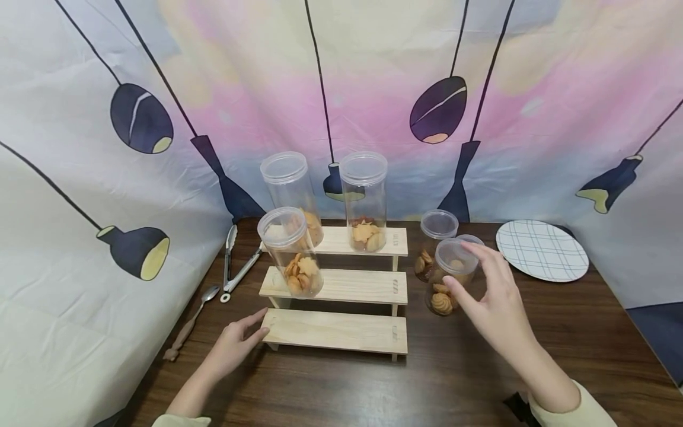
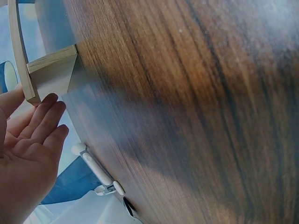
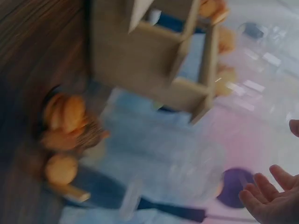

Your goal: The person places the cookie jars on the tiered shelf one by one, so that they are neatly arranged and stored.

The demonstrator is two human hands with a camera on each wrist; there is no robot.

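A three-step wooden rack point(image 1: 336, 332) stands on the table. My left hand point(image 1: 235, 347) pinches the left end of its lowest board, thumb and fingers on either side of the board's edge in the left wrist view. My right hand point(image 1: 498, 302) hovers beside a short clear jar point(image 1: 453, 270) of cookies, thumb and fingers spread around its lid; in the right wrist view the hand point(image 3: 275, 198) looks apart from the jar. Behind that jar stands another short jar point(image 1: 437, 228), also with cookies, and a further lid point(image 1: 472, 239) partly shows past my fingers.
Tall lidded cookie jars stand on the rack: one on the middle step point(image 1: 290, 252), two on the top step point(image 1: 367, 201). Metal tongs point(image 1: 242, 276) and a spoon point(image 1: 192, 323) lie left of the rack. A checked plate point(image 1: 541, 249) sits at the back right, near the cloth backdrop.
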